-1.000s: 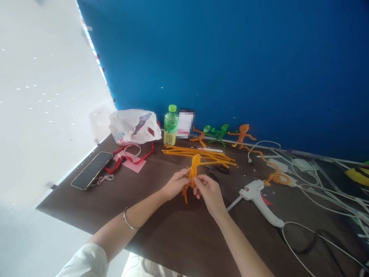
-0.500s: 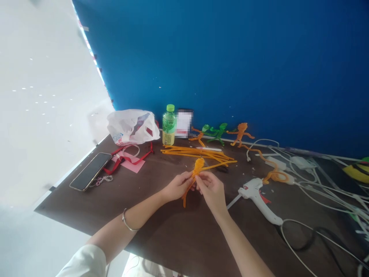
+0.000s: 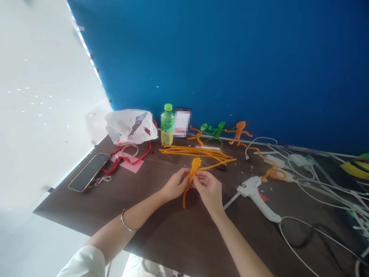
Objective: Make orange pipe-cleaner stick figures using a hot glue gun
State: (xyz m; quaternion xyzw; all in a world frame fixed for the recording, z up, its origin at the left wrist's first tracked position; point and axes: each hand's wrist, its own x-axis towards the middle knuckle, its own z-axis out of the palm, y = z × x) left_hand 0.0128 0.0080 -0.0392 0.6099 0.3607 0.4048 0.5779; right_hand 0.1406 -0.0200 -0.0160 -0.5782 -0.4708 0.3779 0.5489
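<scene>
Between my hands is an orange pipe-cleaner figure (image 3: 196, 164), its coiled head upward and loose stems hanging below. My left hand (image 3: 176, 186) pinches it from the left, fingers closed around its body. From the other side my right hand (image 3: 209, 190) grips it too, thumb and fingertips pressed together at the middle. One orange stem sticks out from the figure to the right, above my right hand. Just beyond lies a bundle of orange pipe cleaners (image 3: 198, 154) with a white pen (image 3: 208, 147) on it. My fingertips partly hide the figure's middle.
Pipe-cleaner figures, one green (image 3: 220, 132) and one orange (image 3: 239, 132), stand by the blue wall. A green-capped bottle (image 3: 167, 127), plastic bag (image 3: 129, 125) and phone (image 3: 89, 172) are left. A glue gun (image 3: 256, 194) and tangled white cables (image 3: 305, 169) are right.
The figure has tilted slightly and shifted a little left in my hands. My fingers stay closed on it. The whole view has moved slightly.
</scene>
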